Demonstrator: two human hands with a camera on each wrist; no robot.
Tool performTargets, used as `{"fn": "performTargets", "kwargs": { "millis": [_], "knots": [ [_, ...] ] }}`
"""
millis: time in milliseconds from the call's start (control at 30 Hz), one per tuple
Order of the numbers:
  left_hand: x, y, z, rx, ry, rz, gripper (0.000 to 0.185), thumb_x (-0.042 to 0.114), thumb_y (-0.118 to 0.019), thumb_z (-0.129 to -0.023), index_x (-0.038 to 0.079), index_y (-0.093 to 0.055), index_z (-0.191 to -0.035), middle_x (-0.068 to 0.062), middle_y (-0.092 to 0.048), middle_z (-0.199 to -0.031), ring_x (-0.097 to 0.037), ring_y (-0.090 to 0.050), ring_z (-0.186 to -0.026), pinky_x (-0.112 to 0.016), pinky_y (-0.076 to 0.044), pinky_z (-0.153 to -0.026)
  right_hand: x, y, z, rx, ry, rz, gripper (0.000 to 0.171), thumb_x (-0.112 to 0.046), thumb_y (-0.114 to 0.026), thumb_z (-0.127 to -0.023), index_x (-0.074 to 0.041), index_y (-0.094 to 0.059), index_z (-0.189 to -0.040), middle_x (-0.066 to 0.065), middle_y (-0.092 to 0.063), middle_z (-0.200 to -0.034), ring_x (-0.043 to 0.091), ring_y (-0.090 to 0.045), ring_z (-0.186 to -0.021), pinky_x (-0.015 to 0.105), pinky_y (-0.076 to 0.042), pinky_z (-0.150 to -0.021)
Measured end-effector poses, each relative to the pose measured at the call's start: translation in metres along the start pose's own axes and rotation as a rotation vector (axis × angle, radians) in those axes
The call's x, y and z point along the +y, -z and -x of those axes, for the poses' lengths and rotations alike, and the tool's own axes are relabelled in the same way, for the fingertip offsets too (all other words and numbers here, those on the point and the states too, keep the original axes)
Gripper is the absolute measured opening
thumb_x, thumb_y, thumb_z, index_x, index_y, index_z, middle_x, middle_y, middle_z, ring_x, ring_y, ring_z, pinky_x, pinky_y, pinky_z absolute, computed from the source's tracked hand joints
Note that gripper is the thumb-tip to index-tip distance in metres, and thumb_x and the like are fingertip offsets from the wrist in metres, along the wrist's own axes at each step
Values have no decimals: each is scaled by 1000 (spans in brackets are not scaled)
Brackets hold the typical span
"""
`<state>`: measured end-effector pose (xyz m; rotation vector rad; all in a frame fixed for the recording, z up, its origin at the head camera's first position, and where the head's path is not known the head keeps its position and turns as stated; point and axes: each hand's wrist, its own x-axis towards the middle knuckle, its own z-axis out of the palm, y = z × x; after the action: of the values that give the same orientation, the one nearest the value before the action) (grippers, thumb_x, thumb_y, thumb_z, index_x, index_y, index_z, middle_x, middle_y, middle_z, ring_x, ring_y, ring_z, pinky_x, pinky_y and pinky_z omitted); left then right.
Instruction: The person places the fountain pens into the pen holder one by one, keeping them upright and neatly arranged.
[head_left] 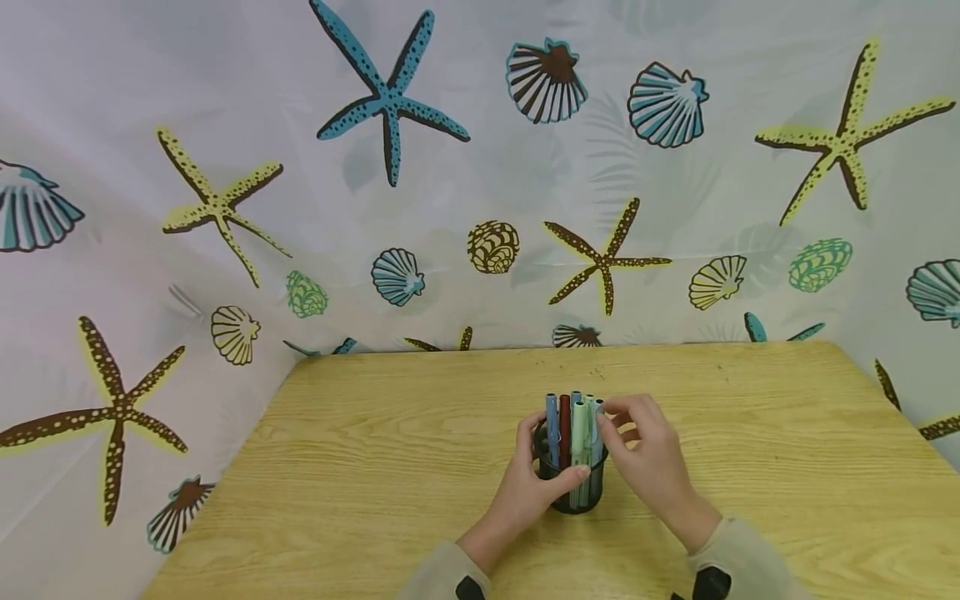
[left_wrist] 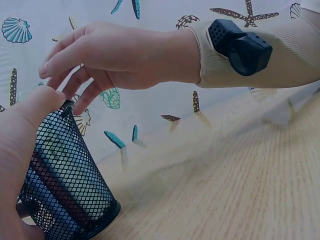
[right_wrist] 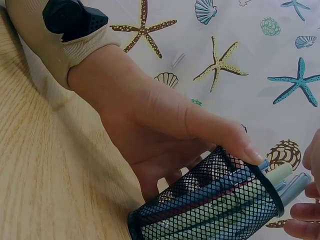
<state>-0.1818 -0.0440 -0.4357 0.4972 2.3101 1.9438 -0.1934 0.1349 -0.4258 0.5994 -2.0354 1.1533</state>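
Observation:
A black mesh pen cup (head_left: 587, 498) stands on the wooden table, holding several capped pens. My left hand (head_left: 528, 483) grips its side, thumb across the front near the rim and fingers behind it. Inside are a blue pen (head_left: 552, 429), a dark red pen (head_left: 565, 433) and a light green pen (head_left: 580, 429) among others. At the cup's right side, my right hand (head_left: 651, 454) pinches the top of a light blue pen (right_wrist: 295, 189) between thumb and fingers. In the left wrist view the right hand (left_wrist: 115, 52) arches over the rim, its contact with the pen partly hidden.
The wood-grain table (head_left: 375, 475) extends around the cup on every side. Behind it and at both sides hangs a pale cloth (head_left: 465, 183) printed with starfish and shells. Each sleeve carries a black device (left_wrist: 241, 46) at the wrist.

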Motion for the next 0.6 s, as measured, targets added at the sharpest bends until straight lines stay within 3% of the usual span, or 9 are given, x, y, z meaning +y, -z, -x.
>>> {"fn": "performTargets", "kwargs": {
  "millis": [133, 433, 600],
  "knots": [
    [0, 0, 0, 4, 8, -9, 72, 26, -69, -84, 19, -24, -140, -9, -44, -126, -28, -45, -113, -47, -42, -88, 1, 0, 2, -15, -16, 3, 16, 2, -67, -83, -2, -62, -97, 5, -58, -94, 15, -57, -76, 27, -50, -58],
    [-35, 3, -12, 11, 22, 6, 80, 33, -72, -81, 34, -19, -142, -6, -41, -131, -26, -43, -115, -50, -40, -89, 2, 4, 4, -46, -30, 18, 16, -1, -66, -85, -4, -62, -100, 2, -58, -94, 13, -57, -76, 26, -49, -58],
    [-30, 9, -10, -1, 49, -21, 90, 39, -70, -81, 32, -8, -147, -10, -37, -137, -28, -40, -123, -56, -32, -96, 8, 9, 5, -52, -12, 66, 18, 0, -66, -84, -4, -62, -101, 2, -59, -92, 11, -57, -75, 25, -49, -57]
  ]
}}
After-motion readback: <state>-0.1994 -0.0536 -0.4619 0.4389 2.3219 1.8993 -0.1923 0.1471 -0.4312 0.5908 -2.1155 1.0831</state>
